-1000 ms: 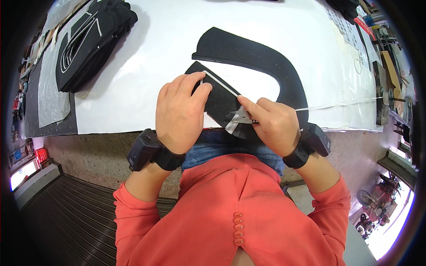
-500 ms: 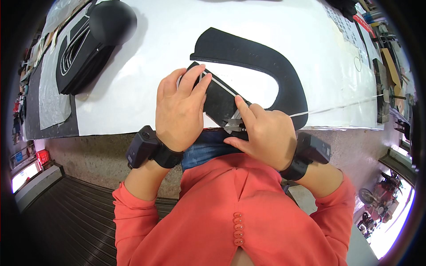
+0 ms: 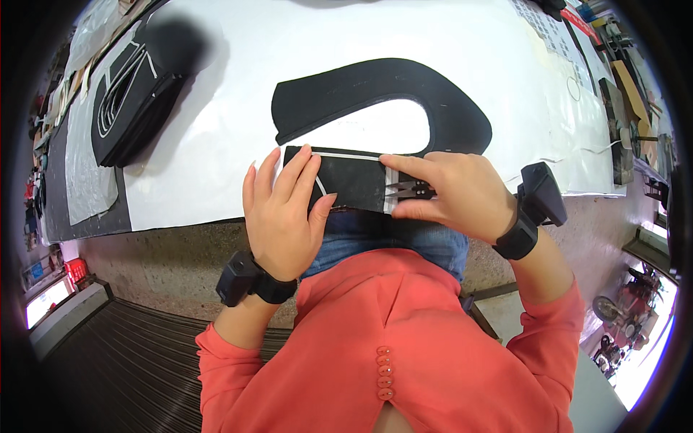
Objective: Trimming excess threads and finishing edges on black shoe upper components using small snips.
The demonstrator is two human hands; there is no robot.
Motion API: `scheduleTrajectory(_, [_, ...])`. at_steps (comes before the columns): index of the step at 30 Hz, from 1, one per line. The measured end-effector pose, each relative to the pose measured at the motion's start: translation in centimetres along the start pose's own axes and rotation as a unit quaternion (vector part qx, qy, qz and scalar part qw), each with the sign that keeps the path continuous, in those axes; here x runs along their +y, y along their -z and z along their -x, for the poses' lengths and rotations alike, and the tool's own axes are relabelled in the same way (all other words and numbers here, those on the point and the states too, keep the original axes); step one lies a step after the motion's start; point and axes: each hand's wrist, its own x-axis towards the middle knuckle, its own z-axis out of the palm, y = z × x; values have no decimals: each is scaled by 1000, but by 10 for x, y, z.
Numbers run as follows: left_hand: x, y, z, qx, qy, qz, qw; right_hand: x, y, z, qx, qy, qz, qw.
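Observation:
A black U-shaped flat piece (image 3: pixel 390 79) lies on the white tabletop; its bend runs behind my right hand (image 3: pixel 462 195). The near black panel (image 3: pixel 354 180) lies along the table's front edge. Its join to the curve is hidden. A narrow white strip (image 3: pixel 346 155) follows the panel's far edge, and whitish bands cross its surface. Resting on the panel's left end is my left hand (image 3: pixel 284 209), fingers stretched out. My right hand holds black-handled thread snips (image 3: pixel 411 190), blades pointing left over the panel. Its index fingertip touches the strip's right end.
On the left stands a stack of black pieces (image 3: pixel 137 108) with white lines, beside clear plastic sheeting (image 3: pixel 90 173). A thin white strand (image 3: pixel 577 150) lies curled by a small spool fixture (image 3: pixel 625 137) at the table's right edge.
The black panel has turned from slanted to nearly level. My right hand has moved right, the left slightly down and left. The strand at right, taut before, is now slack and curled.

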Motion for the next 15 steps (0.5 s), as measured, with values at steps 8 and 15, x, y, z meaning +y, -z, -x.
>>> scheduleTrajectory(8, [34, -21, -14, 32, -76, 115, 990, 6, -9, -5, 101, -62, -166, 979])
scheduleTrajectory(15, [35, -26, -20, 17, -118, 142, 983, 11, 3, -3, 54, -133, -189, 971])
